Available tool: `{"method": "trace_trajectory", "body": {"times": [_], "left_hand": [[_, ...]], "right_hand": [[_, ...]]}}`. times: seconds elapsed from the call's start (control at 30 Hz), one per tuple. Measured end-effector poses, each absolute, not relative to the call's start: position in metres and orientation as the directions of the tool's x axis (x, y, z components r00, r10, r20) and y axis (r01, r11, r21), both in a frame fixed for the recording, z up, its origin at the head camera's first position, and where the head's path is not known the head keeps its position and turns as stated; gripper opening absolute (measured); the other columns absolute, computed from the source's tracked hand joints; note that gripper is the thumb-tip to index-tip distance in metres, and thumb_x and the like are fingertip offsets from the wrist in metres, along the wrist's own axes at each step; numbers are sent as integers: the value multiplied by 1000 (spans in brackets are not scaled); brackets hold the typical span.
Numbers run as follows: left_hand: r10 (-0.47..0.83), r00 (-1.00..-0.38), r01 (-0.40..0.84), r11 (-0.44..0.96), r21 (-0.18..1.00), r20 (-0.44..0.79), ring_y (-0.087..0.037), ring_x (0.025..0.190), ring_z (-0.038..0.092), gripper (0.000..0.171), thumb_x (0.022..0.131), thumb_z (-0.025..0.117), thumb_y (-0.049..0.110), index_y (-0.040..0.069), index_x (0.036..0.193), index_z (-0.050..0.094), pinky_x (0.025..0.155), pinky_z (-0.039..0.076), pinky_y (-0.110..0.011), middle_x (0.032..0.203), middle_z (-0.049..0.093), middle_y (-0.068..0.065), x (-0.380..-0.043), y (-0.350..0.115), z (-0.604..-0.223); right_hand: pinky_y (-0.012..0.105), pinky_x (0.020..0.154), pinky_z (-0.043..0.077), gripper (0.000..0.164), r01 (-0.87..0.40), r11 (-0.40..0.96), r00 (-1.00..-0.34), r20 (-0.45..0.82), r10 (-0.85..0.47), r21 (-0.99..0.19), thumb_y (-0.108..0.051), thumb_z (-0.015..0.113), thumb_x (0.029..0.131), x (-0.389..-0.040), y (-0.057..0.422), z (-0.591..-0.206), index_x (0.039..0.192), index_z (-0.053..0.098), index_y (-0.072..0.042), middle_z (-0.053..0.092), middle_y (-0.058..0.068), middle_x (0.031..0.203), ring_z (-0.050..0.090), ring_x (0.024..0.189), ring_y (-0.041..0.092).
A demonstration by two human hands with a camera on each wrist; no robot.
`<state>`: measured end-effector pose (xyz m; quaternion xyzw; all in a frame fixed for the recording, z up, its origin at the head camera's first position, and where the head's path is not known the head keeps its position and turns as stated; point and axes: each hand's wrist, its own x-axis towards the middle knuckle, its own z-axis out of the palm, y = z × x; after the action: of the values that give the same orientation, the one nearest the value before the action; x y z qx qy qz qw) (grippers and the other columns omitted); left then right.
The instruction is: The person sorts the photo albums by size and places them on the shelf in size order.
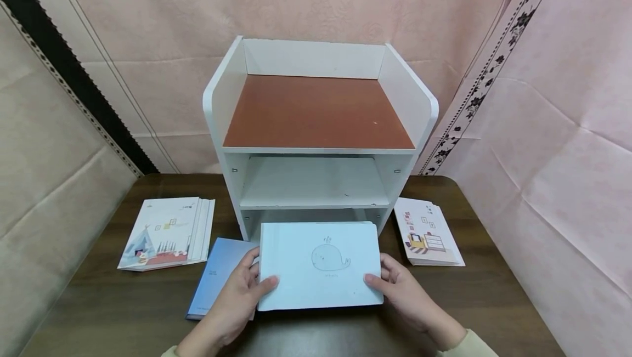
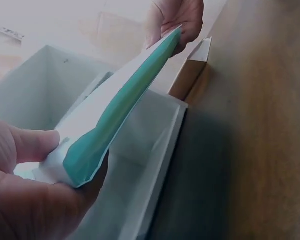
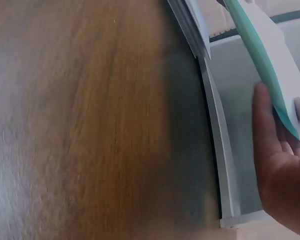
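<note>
Between both hands is a pale blue book (image 1: 320, 285) with a whale line drawing on its cover, tilted so the cover faces up toward the head camera. My left hand (image 1: 241, 291) grips its left edge, thumb on the cover and fingers behind. At the right edge my right hand (image 1: 407, 296) pinches it the same way. A teal underside of the book (image 2: 125, 100) shows in the left wrist view, and the right wrist view shows the teal side (image 3: 262, 60) too. The book stands in front of the white shelf unit (image 1: 316, 207), overlapping its lowest compartment.
A blue book (image 1: 217, 277) lies on the brown table (image 1: 148, 313), partly behind my left hand. Several white picture books (image 1: 165, 231) are fanned at the left, with another stack of white books (image 1: 429, 231) at the right. Pink curtains (image 1: 316, 0) hang behind.
</note>
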<state>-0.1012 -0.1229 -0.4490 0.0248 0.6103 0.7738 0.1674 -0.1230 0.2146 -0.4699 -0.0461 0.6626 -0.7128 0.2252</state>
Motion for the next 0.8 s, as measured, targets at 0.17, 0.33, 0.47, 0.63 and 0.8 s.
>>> {"method": "trace_trajectory", "body": {"times": [0.17,0.33,0.47,0.63,0.8], "left_hand": [[340,-929,-187,-97,978,-144,-31,116,57,73,94,64,11,20,151,19,87,53,-42,142,45,-20,-100,-129,-440],[491,-863,-136,0,991,-119,-32,116,57,101,91,68,7,38,153,-6,86,53,-42,142,42,-25,-97,-139,-435],[533,-843,-114,-34,993,-78,-33,116,57,103,91,65,1,43,151,-9,85,52,-49,144,39,-25,-97,-139,-435],[476,-879,-67,-52,996,-34,-35,121,52,94,92,62,-1,34,153,-1,87,52,-43,146,37,-24,-98,-136,-435],[370,-929,-13,-41,999,3,-36,125,49,83,92,62,-4,22,153,13,88,52,-36,146,39,-21,-101,-133,-433]], "right_hand": [[42,82,55,52,184,-21,-945,-171,-280,-983,-15,64,94,-119,209,-464,138,39,-1,63,17,122,66,101,33],[41,81,55,50,139,-4,-960,-134,-245,-990,-17,64,95,-117,211,-456,137,42,-3,65,16,120,66,99,34],[40,80,56,48,89,25,-965,-93,-245,-996,-17,63,95,-118,214,-453,136,43,-5,66,15,120,67,98,34],[40,76,57,40,-39,75,-975,22,-220,-996,-17,64,94,-121,215,-450,130,50,-7,68,12,115,68,94,32],[38,74,57,35,-168,112,-969,143,-204,-979,-15,64,95,-124,213,-443,127,52,-7,69,12,111,69,92,30]]}}
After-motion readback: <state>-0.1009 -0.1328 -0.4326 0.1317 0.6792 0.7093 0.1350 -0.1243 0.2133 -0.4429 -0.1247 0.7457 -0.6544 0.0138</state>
